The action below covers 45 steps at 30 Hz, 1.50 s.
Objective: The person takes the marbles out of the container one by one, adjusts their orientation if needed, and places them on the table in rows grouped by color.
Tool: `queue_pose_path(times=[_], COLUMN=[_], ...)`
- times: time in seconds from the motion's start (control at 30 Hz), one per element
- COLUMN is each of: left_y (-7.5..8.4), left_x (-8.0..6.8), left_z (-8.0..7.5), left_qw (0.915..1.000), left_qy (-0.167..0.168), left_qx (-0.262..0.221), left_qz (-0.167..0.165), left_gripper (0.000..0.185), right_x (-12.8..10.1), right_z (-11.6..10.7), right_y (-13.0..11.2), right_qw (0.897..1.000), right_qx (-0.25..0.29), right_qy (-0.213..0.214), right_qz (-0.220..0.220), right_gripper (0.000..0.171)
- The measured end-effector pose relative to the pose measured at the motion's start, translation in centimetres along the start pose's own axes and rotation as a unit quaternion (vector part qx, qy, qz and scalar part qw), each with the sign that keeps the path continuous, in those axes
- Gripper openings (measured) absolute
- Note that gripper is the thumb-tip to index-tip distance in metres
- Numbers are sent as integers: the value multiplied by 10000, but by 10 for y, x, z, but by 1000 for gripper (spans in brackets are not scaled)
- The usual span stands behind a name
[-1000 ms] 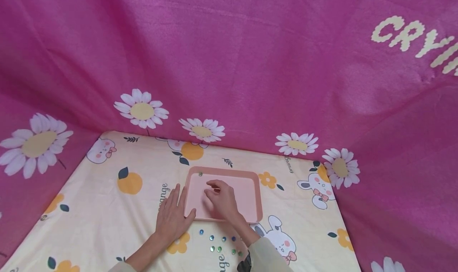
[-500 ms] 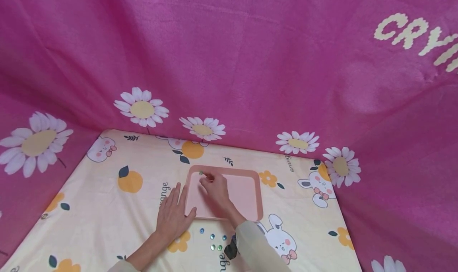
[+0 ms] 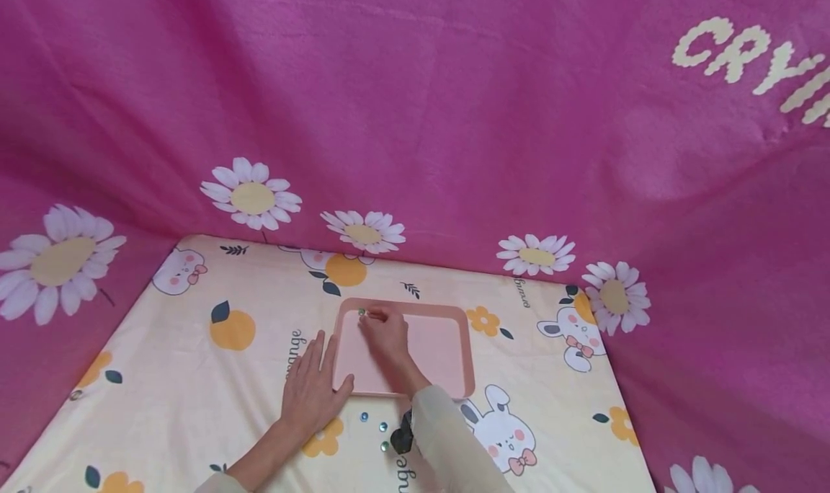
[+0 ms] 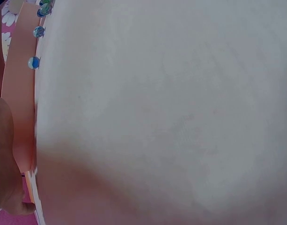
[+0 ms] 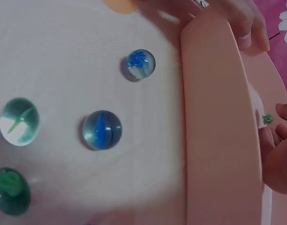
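Right hand (image 3: 389,338) reached over the pink tray (image 3: 447,349) to its far left corner, fingertips bunched beside a green marble (image 3: 362,311) lying there. Whether that grip was pinching a second marble or had just let go, cannot tell: fingers hid it in the head view, and the right wrist view only showed the small green marble (image 5: 268,119) just beside the fingertips (image 5: 274,136).

Left hand (image 3: 311,388) lay flat, fingers straight, on the worktop at the tray's near left corner, thumb touching the rim; holding nothing.

Loose marbles (image 3: 382,427) sat on the worktop just off the tray's near edge, between the two forearms. Right wrist view showed them close: blue-swirl marble (image 5: 141,63), blue-striped marble (image 5: 102,130), clear-green marble (image 5: 19,120), dark green marble (image 5: 10,191).

Handling, judged: glass marbles looked hard, smooth and light, and would likely roll freely. Best taken one at a time, pinched across the middle with thumb and forefinger. They might chip if dropped hard. Tray looked like stiff plastic with a raised rim (image 5: 218,122), which should keep marbles from rolling off.

Worktop was covered in a cream cloth (image 3: 194,363) with oranges and bunnies; soft, so marbles stayed put. Magenta daisy-print fabric (image 3: 415,118) hung behind and along both sides.
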<state>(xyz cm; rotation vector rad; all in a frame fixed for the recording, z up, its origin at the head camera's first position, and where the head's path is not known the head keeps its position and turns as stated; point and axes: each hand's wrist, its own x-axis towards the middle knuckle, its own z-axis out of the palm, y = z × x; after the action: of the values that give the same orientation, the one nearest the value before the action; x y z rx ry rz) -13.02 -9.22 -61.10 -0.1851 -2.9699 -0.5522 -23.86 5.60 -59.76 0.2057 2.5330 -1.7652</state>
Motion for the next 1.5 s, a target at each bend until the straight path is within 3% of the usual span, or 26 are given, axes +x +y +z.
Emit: queue_pose_path(times=[0.3,0.73,1.03,1.2,1.5], left_y=[-2,-2,-1,-1,-1], left_x=[0,0,1,1,0], left_z=[0,-1,0,0,1], left_qw=[10000,10000,10000,10000,10000], left_qy=[31,58,7,61,68], left_qx=[21,-5,-2,23,13], left_qz=[-23,-6,-45,-32,-33], left_gripper=[82,81,82,82,83], right_x=[9,7,11,13,6], right_z=[9,21,24,23,15], right_y=[0,-10,-9,-6,-1], right_qw=[9994,9901,9842,9868,9957], right_qx=[-257,-1143,-1458,-1302,-362], right_qy=[109,801,994,957,851], right_qz=[194,-173,-161,-117,-21], right_gripper=[16,10,13,14,9])
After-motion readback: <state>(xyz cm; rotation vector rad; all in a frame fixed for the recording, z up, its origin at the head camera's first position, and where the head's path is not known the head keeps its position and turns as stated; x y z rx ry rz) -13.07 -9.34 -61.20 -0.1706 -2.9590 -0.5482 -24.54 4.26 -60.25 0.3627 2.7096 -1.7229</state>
